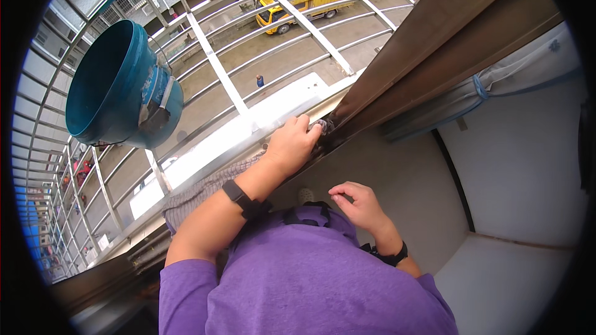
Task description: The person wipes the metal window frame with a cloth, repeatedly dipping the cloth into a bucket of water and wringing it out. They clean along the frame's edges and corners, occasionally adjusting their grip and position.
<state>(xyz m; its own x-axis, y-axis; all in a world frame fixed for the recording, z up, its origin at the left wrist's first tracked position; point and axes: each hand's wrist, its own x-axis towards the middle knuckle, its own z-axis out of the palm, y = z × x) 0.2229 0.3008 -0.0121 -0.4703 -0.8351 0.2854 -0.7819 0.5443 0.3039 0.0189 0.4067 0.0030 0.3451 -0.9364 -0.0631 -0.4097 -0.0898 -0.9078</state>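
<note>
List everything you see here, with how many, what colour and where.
Bunched cloth: one, grey, at the left hand's fingertips
Patterned cloth: one, grey-brown, beneath the left forearm
Window frame: one, brown, slanting to upper right
Ledge: one, white, outside the frame
Bucket: one, teal, upper left
Bars: many, silvery, outside
Truck: one, yellow, ground below
Distant person: one, blue top, ground below
Curtain: one, greyish, blue tie, right
Shirt: one, purple, bottom centre
Wristbands: two, black, one per wrist
Left hand: one, bare, at the frame
Right hand: one, bare, right of centre
</note>
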